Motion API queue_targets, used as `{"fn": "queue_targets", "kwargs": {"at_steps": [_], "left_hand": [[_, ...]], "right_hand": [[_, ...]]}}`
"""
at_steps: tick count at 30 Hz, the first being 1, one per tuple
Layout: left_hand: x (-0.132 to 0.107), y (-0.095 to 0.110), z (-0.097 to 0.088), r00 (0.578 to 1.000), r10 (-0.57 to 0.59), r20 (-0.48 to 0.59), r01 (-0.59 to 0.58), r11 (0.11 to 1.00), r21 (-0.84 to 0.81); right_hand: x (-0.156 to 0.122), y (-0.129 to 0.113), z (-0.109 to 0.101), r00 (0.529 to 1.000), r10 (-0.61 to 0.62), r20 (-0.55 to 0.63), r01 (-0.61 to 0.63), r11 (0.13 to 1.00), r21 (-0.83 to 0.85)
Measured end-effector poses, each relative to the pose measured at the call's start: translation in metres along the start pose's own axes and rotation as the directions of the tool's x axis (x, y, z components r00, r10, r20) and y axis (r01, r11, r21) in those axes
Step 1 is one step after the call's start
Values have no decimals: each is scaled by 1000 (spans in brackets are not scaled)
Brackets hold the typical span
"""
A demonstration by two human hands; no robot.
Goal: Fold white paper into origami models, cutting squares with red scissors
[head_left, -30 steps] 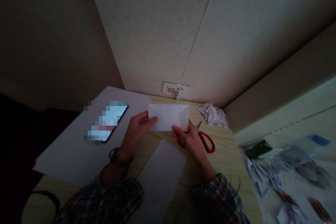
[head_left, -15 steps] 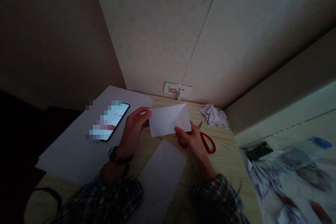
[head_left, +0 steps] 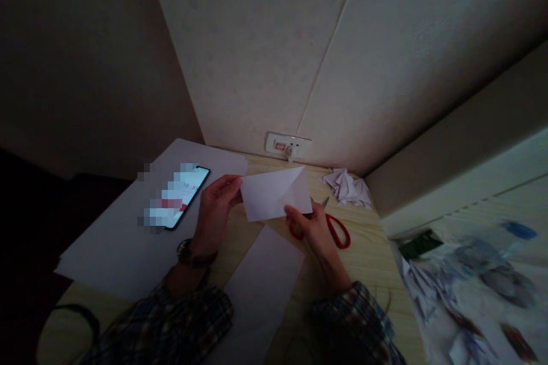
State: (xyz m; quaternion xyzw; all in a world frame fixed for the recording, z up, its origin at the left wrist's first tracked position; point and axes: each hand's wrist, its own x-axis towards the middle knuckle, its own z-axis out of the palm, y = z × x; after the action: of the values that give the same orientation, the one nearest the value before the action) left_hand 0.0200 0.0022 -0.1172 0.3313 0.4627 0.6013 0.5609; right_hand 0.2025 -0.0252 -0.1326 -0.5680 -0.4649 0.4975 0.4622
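Observation:
A white sheet of paper [head_left: 268, 194], with a diagonal crease or fold near its right end, is held up above the table between both hands. My left hand [head_left: 217, 205] pinches its upper left corner. My right hand [head_left: 311, 225] grips the lower right part, thumb on the front face and fingers behind it. Red-handled scissors [head_left: 338, 232] lie on the table behind my right hand, partly covered by it and the paper. Beneath my hands a loose strip of white paper [head_left: 265, 285] rests on the table.
On the left, a lit phone [head_left: 188, 197] lies on a stack of white paper [head_left: 115, 245]. Folded paper pieces [head_left: 346, 187] sit at the table's far right corner, near a wall socket [head_left: 287, 145]. Right of the table are a plastic bottle [head_left: 483, 256] and more folded paper [head_left: 428, 291].
My left hand and the paper's left edge have shifted very slightly left. The grip of both hands looks the same, and the view has moved a little.

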Motion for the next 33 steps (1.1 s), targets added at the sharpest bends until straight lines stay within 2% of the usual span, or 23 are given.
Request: {"fn": "queue_targets", "kwargs": {"at_steps": [5, 12, 18, 29, 33], "left_hand": [[-4, 0, 4, 978, -146, 152, 124, 982, 146], [-4, -6, 3, 986, -117, 116, 102, 987, 122], [-10, -2, 9, 973, -196, 126, 158, 952, 263], [-12, 5, 9, 982, -184, 47, 159, 932, 326], [-14, 6, 10, 980, -196, 43, 170, 923, 344]], "right_hand": [[0, 0, 2, 998, -43, -37, 43, 999, -1], [4, 2, 4, 997, -73, -31, 73, 997, -10], [3, 4, 7, 995, -97, -23, 97, 995, -9], [1, 1, 6, 991, -135, 15, 134, 991, 26], [1, 3, 6, 991, -130, -12, 131, 991, 33]]}}
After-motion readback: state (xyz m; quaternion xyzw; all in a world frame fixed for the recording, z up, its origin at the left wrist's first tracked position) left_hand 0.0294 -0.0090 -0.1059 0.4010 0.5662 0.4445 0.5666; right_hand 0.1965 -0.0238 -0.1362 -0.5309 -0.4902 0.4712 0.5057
